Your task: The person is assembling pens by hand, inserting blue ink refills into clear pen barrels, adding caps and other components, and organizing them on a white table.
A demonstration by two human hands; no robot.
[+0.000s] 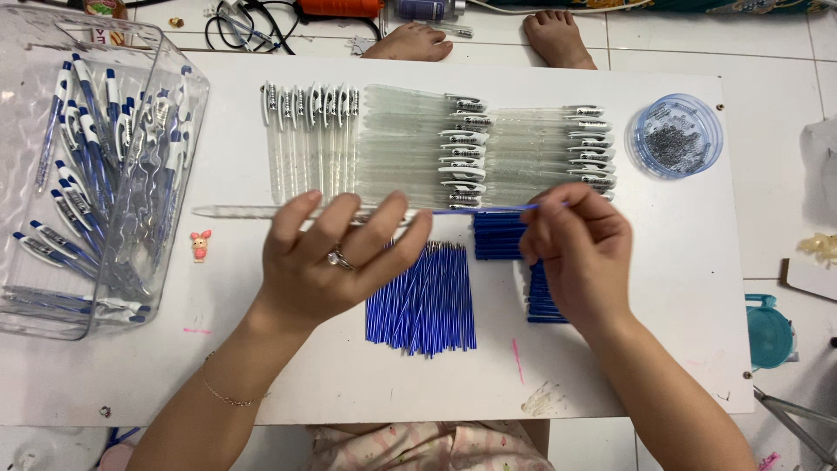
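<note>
The left hand (336, 257) grips a clear pen barrel (253, 212) held level, while the right hand (580, 244) pinches a blue refill (488, 209) at its open end. Both hover over a white worktop (610, 366) on a tiled floor (785, 52).

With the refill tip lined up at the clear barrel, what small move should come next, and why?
Probably slide the blue refill leftward into the clear barrel. The left hand holds the barrel level, the right hand pinches the refill in line with it, and most of the refill looks still outside.
</note>
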